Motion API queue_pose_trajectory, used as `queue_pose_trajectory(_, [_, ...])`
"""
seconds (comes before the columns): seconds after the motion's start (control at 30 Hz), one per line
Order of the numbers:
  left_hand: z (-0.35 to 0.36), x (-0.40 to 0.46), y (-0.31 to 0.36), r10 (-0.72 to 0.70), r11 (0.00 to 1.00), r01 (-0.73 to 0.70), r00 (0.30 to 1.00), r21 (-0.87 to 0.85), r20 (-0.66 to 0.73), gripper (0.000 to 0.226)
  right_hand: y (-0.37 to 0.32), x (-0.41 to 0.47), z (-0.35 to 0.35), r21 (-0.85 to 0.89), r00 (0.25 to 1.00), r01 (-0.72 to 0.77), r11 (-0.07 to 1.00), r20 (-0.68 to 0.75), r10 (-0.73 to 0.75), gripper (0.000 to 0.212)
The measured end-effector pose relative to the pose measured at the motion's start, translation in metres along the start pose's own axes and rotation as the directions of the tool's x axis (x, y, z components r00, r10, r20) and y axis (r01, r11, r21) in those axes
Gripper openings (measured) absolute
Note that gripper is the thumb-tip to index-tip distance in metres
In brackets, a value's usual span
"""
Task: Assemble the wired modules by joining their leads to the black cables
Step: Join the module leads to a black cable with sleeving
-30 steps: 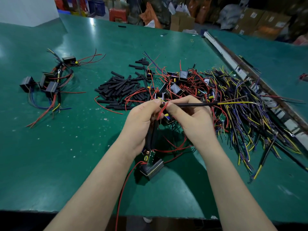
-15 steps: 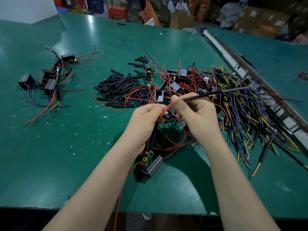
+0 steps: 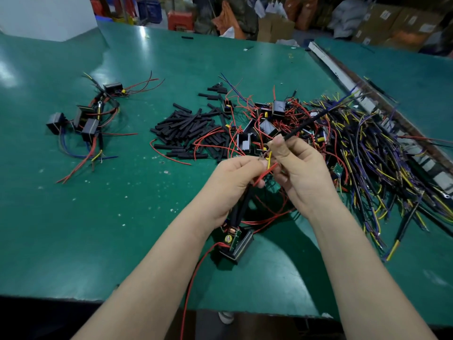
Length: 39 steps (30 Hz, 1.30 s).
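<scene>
My left hand [image 3: 235, 181] pinches the red lead [image 3: 266, 173] of a wired module [image 3: 236, 244], which hangs below the hand on a black sleeve just above the table. My right hand [image 3: 297, 168] grips a black cable [image 3: 316, 120] that slants up to the right, its yellow end wire [image 3: 269, 158] pointing down between the two hands. The fingertips of both hands meet at the lead and the yellow wire. A long red wire [image 3: 196, 273] trails from the module over the table's front edge.
A heap of black cables with yellow and purple ends [image 3: 382, 158] lies at the right. Loose modules with red leads [image 3: 267, 121] and short black tubes [image 3: 188, 128] fill the middle. Several assembled modules [image 3: 85, 121] lie at the left on the green table [image 3: 98, 217].
The black cable in my right hand has swung from level to slanting up and to the right. Both hands stay together at the lead; the module still hangs below.
</scene>
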State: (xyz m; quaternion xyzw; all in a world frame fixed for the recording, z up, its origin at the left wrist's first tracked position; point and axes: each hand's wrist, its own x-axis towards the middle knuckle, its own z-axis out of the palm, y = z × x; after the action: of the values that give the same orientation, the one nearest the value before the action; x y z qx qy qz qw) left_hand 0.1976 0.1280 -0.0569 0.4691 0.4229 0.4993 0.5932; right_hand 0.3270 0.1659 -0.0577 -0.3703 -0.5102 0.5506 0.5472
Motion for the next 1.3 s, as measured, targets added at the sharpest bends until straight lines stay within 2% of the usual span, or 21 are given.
queue_pose_trajectory(0.17, [0.002, 0.002, -0.001, 0.010, 0.999, -0.010, 1.000, -0.051, 0.009, 0.032, 0.004, 0.000, 0.005, 0.023, 0.988, 0.135, 0.991, -0.072, -0.133, 0.020])
queue_pose_trajectory(0.37, [0.003, 0.004, -0.003, -0.007, 0.995, 0.002, 0.999, -0.104, -0.048, 0.033, 0.006, -0.001, 0.006, -0.249, 0.936, 0.293, 0.923, -0.120, -0.330, 0.018])
queue_pose_trajectory(0.6, [0.003, 0.006, -0.003, -0.023, 0.994, 0.005, 0.986, -0.110, -0.166, 0.043, 0.010, -0.003, 0.008, -0.479, 0.927, 0.248, 0.842, -0.136, -0.350, 0.035])
queue_pose_trajectory(0.73, [0.004, 0.007, -0.005, -0.041, 0.992, 0.012, 0.974, -0.127, -0.222, 0.042, 0.010, -0.003, 0.010, -0.515, 0.922, 0.284, 0.809, -0.086, -0.379, 0.030])
queue_pose_trajectory(0.8, [0.005, 0.008, -0.006, -0.026, 0.989, -0.011, 0.971, -0.150, -0.239, 0.035, 0.009, -0.004, 0.011, -0.534, 0.927, 0.291, 0.794, -0.046, -0.371, 0.019])
queue_pose_trajectory(0.87, [0.005, 0.008, -0.007, -0.012, 0.989, -0.026, 0.967, -0.146, -0.256, 0.029, 0.009, -0.004, 0.009, -0.575, 0.928, 0.299, 0.762, -0.012, -0.373, 0.020])
queue_pose_trajectory(0.97, [0.004, 0.009, -0.011, 0.031, 0.998, -0.047, 0.950, -0.046, -0.310, 0.032, 0.010, -0.003, 0.006, -0.635, 0.923, 0.298, 0.713, 0.000, -0.386, 0.029])
queue_pose_trajectory(1.1, [0.002, 0.008, -0.013, 0.247, 0.951, -0.161, 0.910, 0.263, -0.334, 0.023, 0.008, -0.004, 0.006, -0.652, 0.928, 0.282, 0.704, -0.001, -0.373, 0.034])
queue_pose_trajectory(1.17, [0.001, 0.008, -0.014, 0.310, 0.919, -0.194, 0.894, 0.344, -0.322, 0.019, 0.006, -0.005, 0.006, -0.618, 0.942, 0.261, 0.742, -0.004, -0.335, 0.036])
queue_pose_trajectory(1.3, [0.001, 0.006, -0.014, 0.374, 0.891, -0.241, 0.871, 0.386, -0.318, 0.015, 0.002, -0.005, 0.007, -0.454, 0.982, 0.165, 0.875, -0.009, -0.190, 0.036])
